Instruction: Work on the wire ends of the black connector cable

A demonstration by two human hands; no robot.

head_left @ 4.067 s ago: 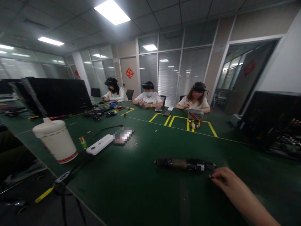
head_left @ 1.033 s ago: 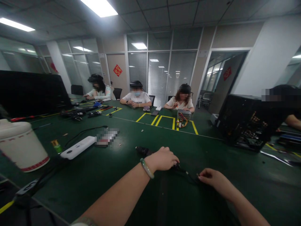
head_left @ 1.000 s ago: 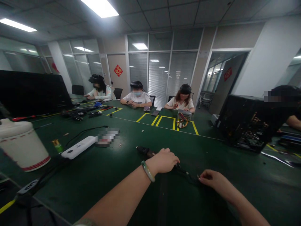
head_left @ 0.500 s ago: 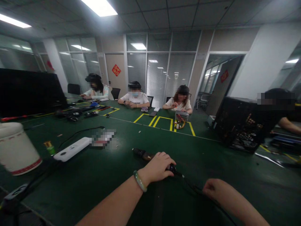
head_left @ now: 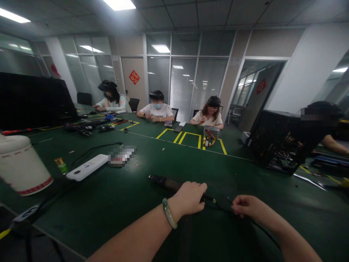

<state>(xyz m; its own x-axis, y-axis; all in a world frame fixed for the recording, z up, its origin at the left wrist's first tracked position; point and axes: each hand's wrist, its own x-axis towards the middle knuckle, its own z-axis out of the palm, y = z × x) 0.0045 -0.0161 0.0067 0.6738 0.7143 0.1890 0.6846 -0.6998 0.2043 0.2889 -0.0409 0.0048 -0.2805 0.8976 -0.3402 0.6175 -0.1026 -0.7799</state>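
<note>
A dark electric screwdriver [head_left: 166, 182] lies on the green table, its tip pointing left. Over its rear end is my left hand [head_left: 191, 197], with a jade bangle on the wrist and the fingers wrapped round the body. From that end a black cable [head_left: 222, 206] runs to the right. Beside it my right hand [head_left: 244, 206] is closed in a pinch, and a thin dark end sticks out to the left of the fingertips. The cable passes below this hand toward the lower right.
A white cup [head_left: 23, 165], a green bottle [head_left: 61, 165] and a white power bank [head_left: 87, 167] stand or lie at left. A black monitor [head_left: 35, 103] is behind. An open computer case [head_left: 283, 142] stands right. Several people sit around the table.
My right hand has risen slightly, and a thin end now shows at its fingertips. My left hand has shifted a little right and down on the screwdriver. The view has tilted slightly.
</note>
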